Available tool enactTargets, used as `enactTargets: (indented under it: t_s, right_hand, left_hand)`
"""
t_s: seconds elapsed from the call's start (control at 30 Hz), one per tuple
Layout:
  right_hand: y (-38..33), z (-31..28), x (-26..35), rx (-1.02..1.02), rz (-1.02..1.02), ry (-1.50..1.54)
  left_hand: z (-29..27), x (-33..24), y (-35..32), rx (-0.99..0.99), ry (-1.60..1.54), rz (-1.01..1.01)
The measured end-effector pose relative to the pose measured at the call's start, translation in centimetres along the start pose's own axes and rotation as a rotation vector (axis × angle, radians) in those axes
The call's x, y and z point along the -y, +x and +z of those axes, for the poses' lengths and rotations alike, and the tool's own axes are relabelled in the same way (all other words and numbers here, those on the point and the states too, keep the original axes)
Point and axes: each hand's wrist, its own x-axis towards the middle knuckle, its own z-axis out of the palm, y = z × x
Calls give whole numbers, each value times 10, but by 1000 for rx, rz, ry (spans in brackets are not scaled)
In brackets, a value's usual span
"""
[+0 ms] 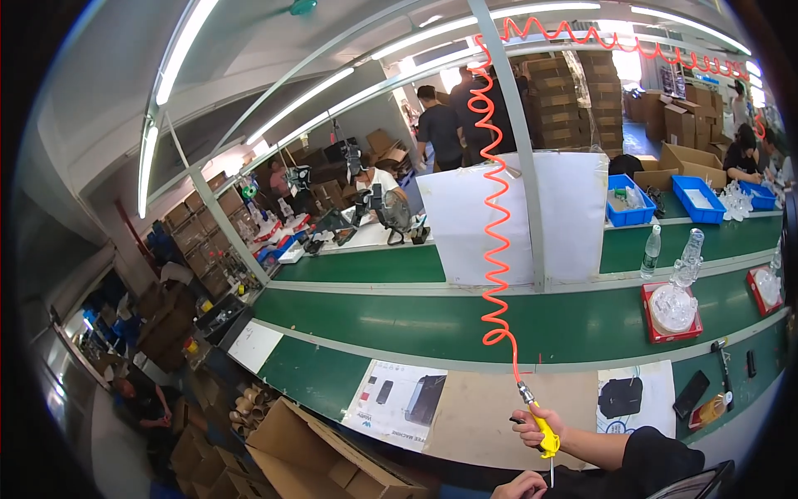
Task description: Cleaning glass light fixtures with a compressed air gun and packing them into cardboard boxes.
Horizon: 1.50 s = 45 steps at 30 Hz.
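My right hand (539, 426) is wrapped round a yellow air blow gun (547, 441), whose thin nozzle points down. An orange coiled air hose (496, 241) runs from the gun's metal fitting up to the overhead frame. Just below, at the lower edge, my left hand (520, 486) shows in part, its fingers curled close beside the nozzle tip. Whatever it may hold is hidden. Both hands are at the near edge of the bench, in front of a brown cardboard sheet (482, 407).
Along the green conveyor (399, 320), clear plastic-looking parts sit on a red tray (672, 316) at right. A phone (691, 394) and a small amber container (708, 411) lie right of my arm. An open carton (307, 449) stands left. A metal post (524, 150) rises ahead; people work beyond.
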Motion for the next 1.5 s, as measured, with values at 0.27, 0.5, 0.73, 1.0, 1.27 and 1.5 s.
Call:
enactTargets:
  t_s: [0.27,0.5,0.73,1.0,1.27,1.5]
  right_hand:
    - [2,4,-5,-29,24,-5]
    - [2,4,-5,-29,6,-46]
    - [0,6,-7,-26,21,-55]
    - [0,5,-8,-21,55,-54]
    - [-1,-2,-4,-22,100,-105]
    - [0,-10,-1,-103,175,-245]
  left_hand:
    - [-1,-5,1,-21,17,-41]
    - [-3,-8,2,-10,4,-54]
    - [-3,-10,3,-9,5,-56]
    - [-4,-14,4,-8,-13,-64]
    - [-3,-10,2,-22,-24,-67]
    - [-5,-12,5,-54,-2,-52]
